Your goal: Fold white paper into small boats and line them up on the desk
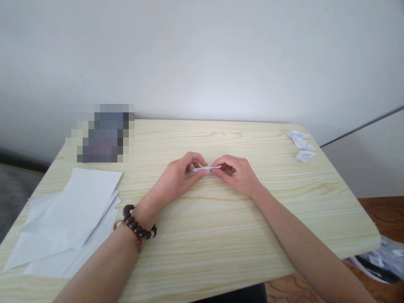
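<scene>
Between my two hands, over the middle of the table, is a small piece of folded white paper (206,168), seen nearly edge-on. My left hand (184,172) pinches its left part between thumb and fingers. On the right side, my right hand (235,171) grips it the same way, with the thumbs close together at the near side. The folds facing away from me are hidden.
Loose sheets of white paper (85,206) overlap on the table's left side. Behind them lies a dark, blurred-out flat object (105,136). Several small folded paper pieces (305,156) rest near the far right edge. A white wall (205,59) stands behind the wooden table (202,235).
</scene>
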Tool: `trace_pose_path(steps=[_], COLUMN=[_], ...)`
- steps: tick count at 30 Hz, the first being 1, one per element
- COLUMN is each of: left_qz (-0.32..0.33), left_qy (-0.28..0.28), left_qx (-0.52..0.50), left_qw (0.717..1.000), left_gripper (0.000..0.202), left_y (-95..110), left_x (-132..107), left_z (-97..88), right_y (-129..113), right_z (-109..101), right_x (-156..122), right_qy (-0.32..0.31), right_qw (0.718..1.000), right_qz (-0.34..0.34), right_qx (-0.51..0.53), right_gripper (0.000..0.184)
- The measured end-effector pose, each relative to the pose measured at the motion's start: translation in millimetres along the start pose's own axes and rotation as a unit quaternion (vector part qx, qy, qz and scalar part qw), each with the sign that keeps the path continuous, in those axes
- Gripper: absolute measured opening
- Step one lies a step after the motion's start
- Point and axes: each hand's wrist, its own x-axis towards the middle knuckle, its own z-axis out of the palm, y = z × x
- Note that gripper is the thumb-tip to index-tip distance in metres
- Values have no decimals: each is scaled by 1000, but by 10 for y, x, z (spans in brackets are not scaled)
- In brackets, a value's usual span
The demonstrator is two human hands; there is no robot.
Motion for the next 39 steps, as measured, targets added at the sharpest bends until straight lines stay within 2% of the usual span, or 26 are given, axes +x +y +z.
trace_pose_path(steps=[3, 6, 16, 20, 24, 30, 36, 39], left_qz=[-27, -44, -109, -107, -131, -126, -137, -138], left_qy=[-3, -12, -56, -50, -33, -16, -43, -69], left_qx=[-13, -34, -180, -177, -167, -134, -172, -205], left_qw=[1000, 998, 976, 977, 977, 983, 975, 967], left_gripper=[27, 24, 24, 29, 30, 28, 21, 25], left_y=[25, 57, 101, 65, 58, 72, 83, 66], left_x=[4, 7, 16, 31, 35, 11, 24, 38], left_z=[-15, -43, -116, -129, -85, -31, -95, -127], right_y=[-10, -28, -81, -73, -71, -128, -129, -133], right_z=[10, 14, 22, 58, 74, 62, 55, 55], right_x=[-6, -13, 23, 29, 15, 4, 20, 24], right_qy=[35, 40, 43, 45, 56, 30, 33, 43], right_qw=[999, 999, 994, 989, 989, 996, 994, 992], right_qz=[-9, -12, 53, 72, 79, 34, 47, 55], right_qx=[-2, -6, 85, 117, 112, 72, 94, 107], right_gripper=[10, 11, 14, 16, 17, 13, 13, 12])
